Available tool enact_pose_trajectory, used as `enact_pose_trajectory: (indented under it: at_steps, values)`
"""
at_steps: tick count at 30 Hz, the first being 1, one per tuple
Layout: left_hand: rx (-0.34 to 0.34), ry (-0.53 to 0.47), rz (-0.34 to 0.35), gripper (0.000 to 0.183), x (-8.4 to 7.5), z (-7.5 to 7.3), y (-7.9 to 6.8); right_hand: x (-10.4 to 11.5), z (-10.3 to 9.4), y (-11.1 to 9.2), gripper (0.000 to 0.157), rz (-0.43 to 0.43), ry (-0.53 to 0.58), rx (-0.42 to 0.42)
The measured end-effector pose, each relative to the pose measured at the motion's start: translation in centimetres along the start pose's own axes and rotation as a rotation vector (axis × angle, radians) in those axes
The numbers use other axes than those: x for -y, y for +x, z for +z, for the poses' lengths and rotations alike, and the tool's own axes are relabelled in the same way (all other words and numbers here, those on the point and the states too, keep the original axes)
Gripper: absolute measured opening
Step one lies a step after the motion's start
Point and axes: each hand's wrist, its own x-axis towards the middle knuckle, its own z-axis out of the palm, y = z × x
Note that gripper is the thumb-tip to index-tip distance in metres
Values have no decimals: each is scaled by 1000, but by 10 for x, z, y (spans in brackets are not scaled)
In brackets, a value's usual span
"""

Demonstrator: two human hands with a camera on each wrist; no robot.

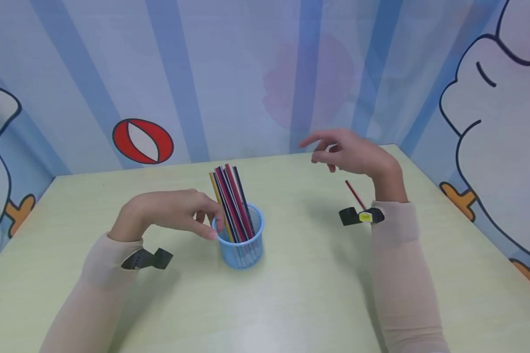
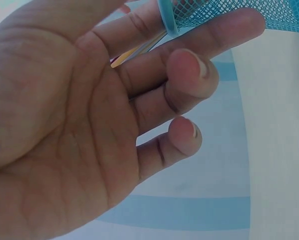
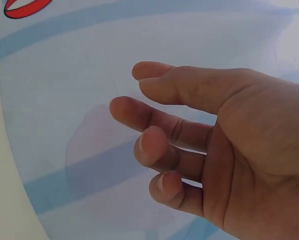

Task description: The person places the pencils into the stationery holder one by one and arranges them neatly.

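Note:
A blue mesh pencil cup (image 1: 243,256) stands upright on the table, holding several pencils (image 1: 235,203) in dark blue, red and yellow. My left hand (image 1: 172,211) pinches the cup's near-left rim between thumb and fingers. In the left wrist view, the cup's mesh (image 2: 229,12) shows at the top, with the rim between the fingers (image 2: 209,37); the thumb's tip is out of sight. Raised above the table at the right, my right hand (image 1: 349,153) has loosely bent fingers and holds nothing. Below it, a single red pencil (image 1: 355,193) lies on the table, partly hidden by the wrist camera.
The pale table (image 1: 291,304) ends at the back against a blue striped curtain (image 1: 238,88) printed with a red and white oval (image 1: 122,139). Cartoon figures (image 1: 508,171) are printed on the side panels. Small black cameras (image 1: 161,258) sit on both wrists.

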Motion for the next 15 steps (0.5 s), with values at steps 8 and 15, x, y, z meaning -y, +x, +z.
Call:
enact_pose_trajectory:
  at_steps: [8, 15]
  values:
    - [-2, -1, -4, 15, 0, 0, 0, -30, -12, -5, 33, 71, 0, -28]
    - [-5, 1, 15, 11, 2, 1, -1, -56, -13, -11, 37, 197, -27, -10]
